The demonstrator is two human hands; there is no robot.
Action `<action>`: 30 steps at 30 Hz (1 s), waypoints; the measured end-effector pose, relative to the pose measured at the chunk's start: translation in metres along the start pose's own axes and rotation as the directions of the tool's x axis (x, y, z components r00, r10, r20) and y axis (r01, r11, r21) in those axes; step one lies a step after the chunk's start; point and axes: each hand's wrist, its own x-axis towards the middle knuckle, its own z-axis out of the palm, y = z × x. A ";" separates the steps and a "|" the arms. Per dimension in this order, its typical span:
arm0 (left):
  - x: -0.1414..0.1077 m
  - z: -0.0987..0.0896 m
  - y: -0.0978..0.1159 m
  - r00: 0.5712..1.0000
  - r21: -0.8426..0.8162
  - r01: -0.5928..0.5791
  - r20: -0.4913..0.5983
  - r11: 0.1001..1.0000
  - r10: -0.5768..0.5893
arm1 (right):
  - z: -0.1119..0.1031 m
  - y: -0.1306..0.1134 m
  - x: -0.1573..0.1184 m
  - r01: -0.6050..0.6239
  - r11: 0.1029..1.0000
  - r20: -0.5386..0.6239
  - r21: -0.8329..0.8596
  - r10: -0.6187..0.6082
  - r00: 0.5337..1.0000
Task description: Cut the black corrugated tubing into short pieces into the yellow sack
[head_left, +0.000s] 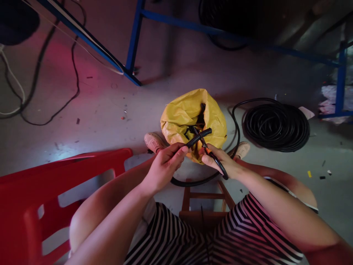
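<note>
My left hand (169, 162) is closed around a black corrugated tube (199, 137), whose free end points up and to the right. In my right hand (220, 162) is a pair of scissors (220, 167) with black and orange handles. Their blades meet the tube near its free end; whether they have cut into it I cannot tell. Just beyond both hands a yellow bag (179, 114) stands open on the floor, with dark pieces inside. From my left hand the tube loops below my hands and runs right toward a large black coil (277, 127).
A red plastic stool (82, 169) stands at my left, and a wooden stool (204, 213) is under me. Blue metal frame legs (134, 40) rise ahead. Cables (75, 73) trail over the floor at left. Another dark coil (226, 22) lies beneath the frame.
</note>
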 end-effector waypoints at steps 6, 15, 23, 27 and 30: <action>0.002 -0.011 0.003 0.997 -0.018 0.055 0.052 0.998 -0.054 | 0.003 -0.002 0.002 -0.012 0.999 -0.017 0.032 0.013 1.000; 0.003 -0.022 0.005 0.985 -0.029 0.161 0.073 0.986 -0.159 | 0.012 0.016 0.002 -0.078 0.990 0.002 0.117 0.079 0.997; 0.011 -0.027 -0.012 0.975 -0.087 0.224 0.015 0.971 -0.224 | 0.018 0.031 0.007 -0.198 0.957 0.064 0.214 0.188 0.980; 0.016 -0.023 -0.018 0.956 -0.089 0.287 -0.040 0.954 -0.291 | 0.023 0.038 0.011 -0.272 0.935 0.078 0.230 0.261 0.962; 0.019 -0.020 -0.018 0.939 -0.096 0.332 -0.056 0.938 -0.338 | 0.023 0.038 0.012 -0.306 0.927 0.079 0.218 0.296 0.952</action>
